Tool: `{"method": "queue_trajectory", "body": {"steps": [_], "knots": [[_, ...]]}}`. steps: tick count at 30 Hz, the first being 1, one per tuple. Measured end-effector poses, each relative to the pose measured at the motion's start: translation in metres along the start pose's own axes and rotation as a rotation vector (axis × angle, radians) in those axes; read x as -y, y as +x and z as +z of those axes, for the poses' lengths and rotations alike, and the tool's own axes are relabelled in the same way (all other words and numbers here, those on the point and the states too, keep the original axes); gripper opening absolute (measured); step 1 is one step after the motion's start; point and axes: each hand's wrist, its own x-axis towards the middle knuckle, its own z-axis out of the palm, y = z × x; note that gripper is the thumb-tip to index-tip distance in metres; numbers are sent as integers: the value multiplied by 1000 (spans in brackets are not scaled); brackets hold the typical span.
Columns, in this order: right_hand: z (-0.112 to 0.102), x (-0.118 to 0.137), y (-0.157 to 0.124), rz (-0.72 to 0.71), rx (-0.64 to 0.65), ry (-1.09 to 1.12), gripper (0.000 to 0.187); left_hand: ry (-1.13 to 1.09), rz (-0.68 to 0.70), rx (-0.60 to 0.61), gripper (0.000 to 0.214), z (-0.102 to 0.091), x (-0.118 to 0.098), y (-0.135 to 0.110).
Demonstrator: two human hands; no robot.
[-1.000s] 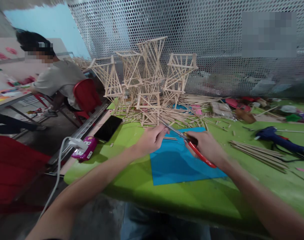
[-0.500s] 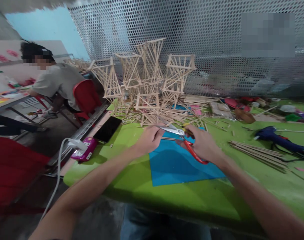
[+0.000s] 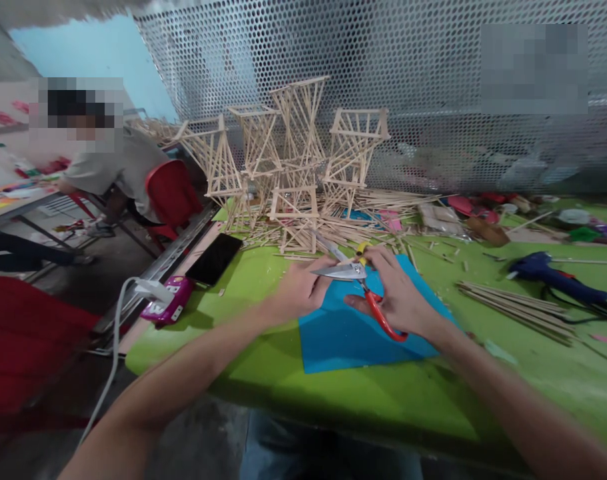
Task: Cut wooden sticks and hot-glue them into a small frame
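My right hand [image 3: 398,293] grips a pair of scissors [image 3: 380,317] by the red handle, its thumb and fingers spread around it. The scissors' two metal blades stand apart and point left toward my other hand. A small yellow piece [image 3: 363,249] shows at the right fingertips; I cannot tell what it belongs to. Beside the blades, my left hand [image 3: 300,290] is closed, its fingertips partly hidden, and whatever they pinch cannot be made out. Beneath both hands a blue sheet [image 3: 333,347] lies on the green tabletop [image 3: 263,360].
Behind my hands stand several lattice towers of thin wooden sticks [image 3: 303,120], with loose sticks [image 3: 348,230] around their feet. A phone [image 3: 214,260] and purple power strip [image 3: 168,300] lie left. Right are a stick bundle [image 3: 518,310] and blue glue gun [image 3: 558,277]. A person [image 3: 118,167] sits left.
The scissor blades have spread wider, and the fingers of my right hand have opened out with the handles. My left hand has shifted slightly down and right, closer to the blades.
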Motion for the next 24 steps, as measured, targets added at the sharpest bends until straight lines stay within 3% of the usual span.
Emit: {"method": "queue_trajectory", "body": {"steps": [5,14,24], "knots": [[3,2,-1,-32,-20,26,50,89,31,-37,34,2,-1,-2],[15,0,-4,92,-36,7,33,230,90,-205,35,11,5,-1],[14,1,-6,129,22,30,23,166,39,-210,36,-1,-8,2]]}}
